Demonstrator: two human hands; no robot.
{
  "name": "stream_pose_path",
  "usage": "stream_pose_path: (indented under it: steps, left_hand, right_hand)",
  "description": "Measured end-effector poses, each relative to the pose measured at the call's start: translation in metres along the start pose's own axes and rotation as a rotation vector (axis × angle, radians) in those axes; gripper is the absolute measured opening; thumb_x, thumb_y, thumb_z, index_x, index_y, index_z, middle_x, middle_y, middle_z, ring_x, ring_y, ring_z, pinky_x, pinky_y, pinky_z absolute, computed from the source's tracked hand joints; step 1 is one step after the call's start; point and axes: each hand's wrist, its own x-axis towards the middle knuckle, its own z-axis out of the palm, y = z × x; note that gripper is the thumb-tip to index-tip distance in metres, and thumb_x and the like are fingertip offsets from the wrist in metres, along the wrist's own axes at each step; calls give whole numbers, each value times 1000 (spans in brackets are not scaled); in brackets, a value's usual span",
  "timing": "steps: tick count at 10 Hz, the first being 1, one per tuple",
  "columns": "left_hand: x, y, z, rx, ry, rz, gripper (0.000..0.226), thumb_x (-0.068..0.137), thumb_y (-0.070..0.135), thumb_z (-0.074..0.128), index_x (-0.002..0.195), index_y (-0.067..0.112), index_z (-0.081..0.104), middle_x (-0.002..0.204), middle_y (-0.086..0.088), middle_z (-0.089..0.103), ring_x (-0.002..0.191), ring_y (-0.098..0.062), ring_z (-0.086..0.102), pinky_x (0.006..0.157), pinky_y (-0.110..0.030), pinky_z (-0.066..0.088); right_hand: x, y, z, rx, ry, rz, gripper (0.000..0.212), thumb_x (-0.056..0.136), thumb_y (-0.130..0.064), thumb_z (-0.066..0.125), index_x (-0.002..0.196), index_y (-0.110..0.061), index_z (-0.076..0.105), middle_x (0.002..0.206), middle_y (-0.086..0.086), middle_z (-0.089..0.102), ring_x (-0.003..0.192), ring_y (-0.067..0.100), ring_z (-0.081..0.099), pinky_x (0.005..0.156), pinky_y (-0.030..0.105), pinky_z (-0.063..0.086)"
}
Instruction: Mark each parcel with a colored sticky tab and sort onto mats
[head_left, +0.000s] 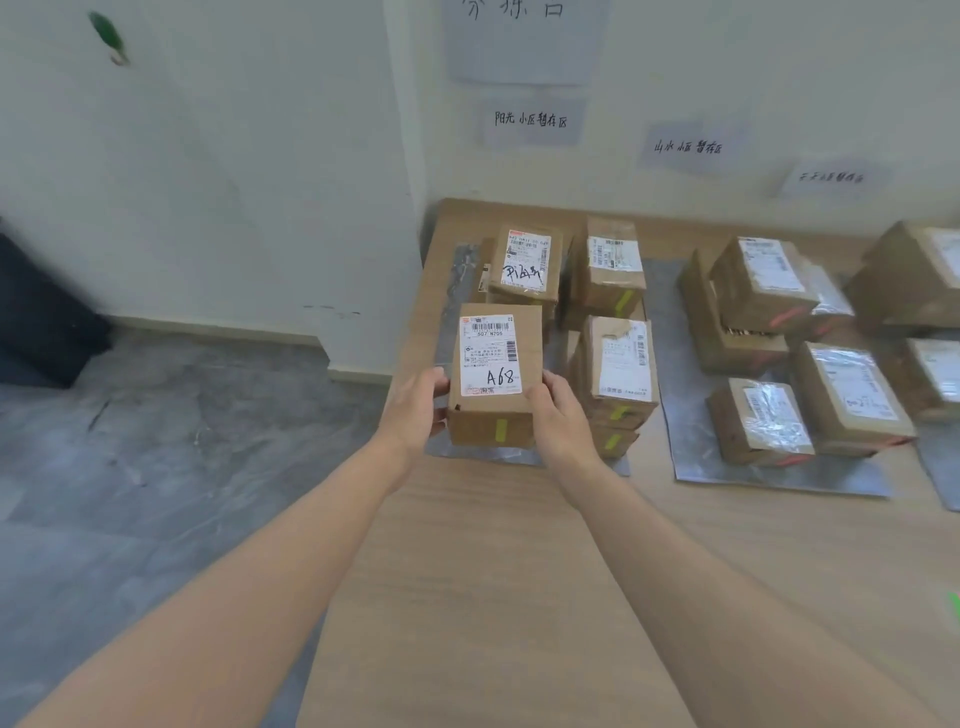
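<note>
Three grey mats lie along the far edge of the wooden table (493, 571), each carrying cardboard parcels. The left mat (448, 343), at the table's far left corner, holds stacked boxes (615, 364) marked with yellow-green tabs on their near faces. The middle mat (769, 475) holds parcels (763, 278) with red tabs, several wrapped in clear film. A third mat (943, 467) at the right edge carries more boxes, only partly in view.

Both hands clamp one parcel (493, 374) between them over the near-left part of the left mat — whether it rests on the mat or sits just above it cannot be told. The left hand (415, 410) presses its left side with the thumb on top; the right hand (558, 415) grips the right side, thumb against the label. The label reads "A68", and a yellow-green tab (501, 430) is stuck upright on the box's near face.
</note>
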Motion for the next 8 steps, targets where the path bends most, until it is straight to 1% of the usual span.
stream_pose_path:
  steps: [1,2,3,4,5,6,7,8]
  left_hand:
    - [19,-15,0,-3,7,-51,36,100,43,40,111,17,63,120,1,69,108,-28,67,103,-42,49]
    - [34,-30,5,2,-24,-92,31,99,45,41,100,23,63,112,1,70,108,-26,66,104,-42,47]
    - [44,-42,10,-18,-40,-116,34,88,52,45,97,25,63,102,4,73,109,-26,66,105,-45,46]
    - [46,-49,16,-37,-76,-113,34,83,50,43,93,24,63,98,6,72,103,-22,65,102,-43,46]
    - [50,-59,23,-76,-109,-101,31,101,34,38,92,23,65,90,11,74,104,-20,62,100,-42,47]
    - [55,-67,25,-105,-128,-119,28,103,33,38,101,23,64,97,10,73,109,-17,64,102,-39,47]
    - [58,-72,23,-98,-211,-137,31,102,41,39,108,27,66,109,14,71,106,-3,61,103,-32,45]
    - [58,-79,21,-74,-207,-139,40,102,51,34,133,31,50,132,21,51,118,1,45,111,-32,33]
  right_hand:
    - [12,18,4,11,-80,69,49,102,-51,45,147,-33,40,127,-18,58,123,10,51,102,34,40]
    - [26,37,6,-10,-134,136,51,104,-43,41,153,-34,29,139,-14,51,131,14,46,111,39,37]
    - [37,49,8,-28,-146,192,55,104,-36,39,156,-34,22,143,-10,49,132,16,45,116,44,36]
    - [44,57,8,-19,-142,208,56,103,-29,40,156,-32,21,142,-8,49,129,15,44,108,36,35]
    - [50,68,9,1,-118,212,58,101,-28,41,156,-32,23,145,-9,49,129,14,43,101,32,31]
    - [51,73,11,-12,-96,213,60,99,-31,41,157,-34,23,146,-10,50,133,15,44,102,33,31]
    - [53,80,9,15,-75,193,63,100,-35,41,159,-32,21,153,-10,44,140,18,40,113,37,33]
    - [46,86,10,29,-3,240,75,97,-44,45,163,-28,12,165,-10,25,148,21,33,122,42,26]
